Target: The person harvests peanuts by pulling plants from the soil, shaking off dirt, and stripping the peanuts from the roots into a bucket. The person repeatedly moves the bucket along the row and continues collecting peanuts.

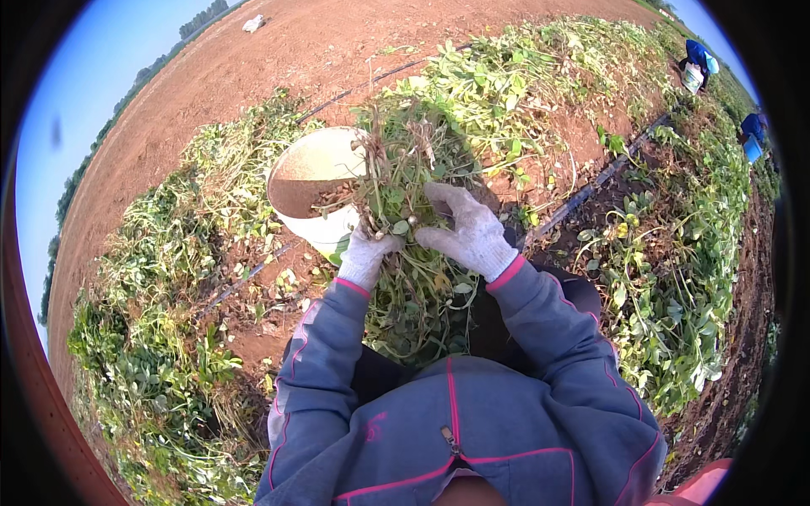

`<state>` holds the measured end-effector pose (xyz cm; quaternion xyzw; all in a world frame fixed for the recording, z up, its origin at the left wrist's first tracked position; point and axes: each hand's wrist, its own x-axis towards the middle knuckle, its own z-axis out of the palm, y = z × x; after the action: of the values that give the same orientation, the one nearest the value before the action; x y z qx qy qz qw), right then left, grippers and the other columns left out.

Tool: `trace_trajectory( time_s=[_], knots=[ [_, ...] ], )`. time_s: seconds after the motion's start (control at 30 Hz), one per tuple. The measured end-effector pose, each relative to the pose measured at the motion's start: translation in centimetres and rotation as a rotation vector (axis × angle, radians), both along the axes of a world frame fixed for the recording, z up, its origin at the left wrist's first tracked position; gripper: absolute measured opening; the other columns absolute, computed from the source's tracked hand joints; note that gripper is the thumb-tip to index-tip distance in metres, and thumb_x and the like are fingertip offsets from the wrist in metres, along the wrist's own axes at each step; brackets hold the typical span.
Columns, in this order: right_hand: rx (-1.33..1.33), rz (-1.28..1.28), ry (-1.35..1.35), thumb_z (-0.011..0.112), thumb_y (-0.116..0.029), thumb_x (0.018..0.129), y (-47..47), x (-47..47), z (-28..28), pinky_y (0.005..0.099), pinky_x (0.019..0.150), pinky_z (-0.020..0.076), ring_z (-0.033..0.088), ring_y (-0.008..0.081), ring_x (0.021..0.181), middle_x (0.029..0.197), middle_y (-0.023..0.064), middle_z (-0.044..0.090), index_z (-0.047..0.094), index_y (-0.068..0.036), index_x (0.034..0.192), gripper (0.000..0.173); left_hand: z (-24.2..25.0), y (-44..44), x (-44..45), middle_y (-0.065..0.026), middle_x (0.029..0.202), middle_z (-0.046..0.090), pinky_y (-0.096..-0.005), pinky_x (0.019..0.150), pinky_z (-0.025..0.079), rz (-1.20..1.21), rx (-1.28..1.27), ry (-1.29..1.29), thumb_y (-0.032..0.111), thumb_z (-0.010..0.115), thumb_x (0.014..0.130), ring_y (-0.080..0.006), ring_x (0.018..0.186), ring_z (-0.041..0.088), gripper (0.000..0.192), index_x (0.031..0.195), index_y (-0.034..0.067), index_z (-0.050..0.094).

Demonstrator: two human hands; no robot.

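Observation:
A bunch of pulled peanut plants (421,284) with leaves, stems and roots lies across my lap and rises in front of me. My left hand (367,256), in a white knit glove, grips the stems near the roots, close to the bucket's rim. My right hand (467,231), gloved too and soiled at the fingers, is spread beside the bunch with thumb and fingers apart. A pale peanut pod (413,220) shows by its thumb tip. Left of the bunch a white bucket (304,161) leans, with peanuts (330,195) inside; the leaves hide part of its opening.
Rows of uprooted peanut plants (171,234) lie on both sides over reddish soil (272,82). Dark drip hoses (595,183) run between them. Two people (696,60) bend at far right with buckets. A white sack (253,24) lies far off.

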<state>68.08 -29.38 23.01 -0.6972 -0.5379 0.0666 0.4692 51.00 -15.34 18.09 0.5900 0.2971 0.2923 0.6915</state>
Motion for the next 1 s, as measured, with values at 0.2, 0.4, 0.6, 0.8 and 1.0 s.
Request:
trace_trajectory(
  time_s=[0.2, 0.4, 0.6, 0.8, 1.0],
  knots=[
    [-0.134, 0.125, 0.153, 0.068, -0.038, 0.092, 2.0, 1.7, -3.3, 0.0408, 0.089, 0.0536, 0.069, 0.0299, 0.103, 0.109, 0.0141, 0.073, 0.067, -0.003, 0.123, 0.047, -3.4, 1.8, -0.7, -0.0048, 0.101, 0.073, -0.0271, 0.076, 0.055, -0.103, -0.005, 0.095, -0.002, 0.075, 0.082, -0.0123, 0.086, 0.069, 0.038, 0.118, 0.001, 0.065],
    [-0.386, 0.169, 0.634, 0.052, -0.038, 0.099, -0.7, 4.3, -0.9, 0.0305, 0.056, 0.0450, 0.056, 0.0125, 0.060, 0.066, 0.0050, 0.061, 0.064, -0.002, 0.075, 0.045, -4.3, 3.5, -2.9, -0.0086, 0.104, 0.073, -0.0397, 0.090, 0.056, 0.024, 1.261, 0.503, -0.009, 0.070, 0.071, -0.0329, 0.107, 0.066, 0.039, 0.102, 0.014, 0.073],
    [0.039, 0.343, 1.002, 0.055, -0.015, 0.095, -0.2, 2.0, -2.6, 0.0239, 0.064, 0.0456, 0.056, 0.0107, 0.070, 0.090, 0.0046, 0.063, 0.064, 0.002, 0.125, 0.036, -4.1, 3.9, -3.5, -0.0082, 0.107, 0.073, -0.0411, 0.092, 0.055, -0.074, 1.252, 0.445, -0.008, 0.070, 0.069, -0.0348, 0.106, 0.065, 0.041, 0.103, 0.016, 0.074],
    [-0.112, 0.310, 0.773, 0.058, -0.022, 0.099, 2.7, -0.4, -1.3, 0.0269, 0.066, 0.0488, 0.055, 0.0092, 0.072, 0.086, 0.0005, 0.060, 0.058, 0.004, 0.134, 0.044, -3.8, 2.5, -2.4, -0.0060, 0.112, 0.072, -0.0374, 0.098, 0.053, -0.192, 0.591, 0.364, 0.007, 0.074, 0.072, -0.0277, 0.111, 0.064, 0.035, 0.106, 0.016, 0.073],
    [-0.198, 0.314, 0.349, 0.062, -0.024, 0.096, 2.5, 1.4, -1.2, 0.0336, 0.068, 0.0481, 0.058, 0.0172, 0.073, 0.081, 0.0078, 0.062, 0.067, -0.001, 0.113, 0.029, -2.9, 1.8, -2.3, -0.0090, 0.124, 0.070, -0.0324, 0.094, 0.054, -0.267, 0.388, 0.430, 0.023, 0.075, 0.087, -0.0194, 0.115, 0.065, 0.038, 0.124, 0.017, 0.070]
  ],
)
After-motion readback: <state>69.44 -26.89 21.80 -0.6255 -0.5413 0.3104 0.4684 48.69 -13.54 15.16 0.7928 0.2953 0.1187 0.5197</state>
